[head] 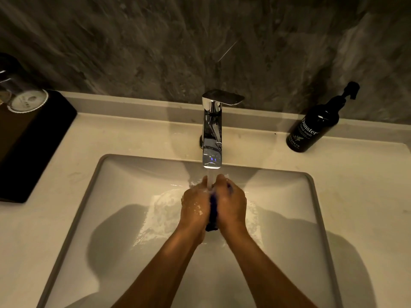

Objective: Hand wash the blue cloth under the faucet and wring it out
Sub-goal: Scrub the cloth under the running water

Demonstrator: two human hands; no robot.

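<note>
The blue cloth (213,213) is bunched into a narrow strip and pressed between my two palms over the white sink (124,196). My left hand (194,204) and my right hand (231,202) are both closed on it, held together. Only a dark blue sliver shows between the hands and at the wrists; the remainder is hidden. A chrome faucet (212,130) stands behind the basin and its stream of water (210,181) falls onto my fingertips and the cloth's top. Water splashes in the basin below.
A black hand wash pump bottle (315,125) stands on the counter at the back right. A black tray (33,138) holding an upturned glass (24,96) sits at the left. A dark stone wall rises behind the counter.
</note>
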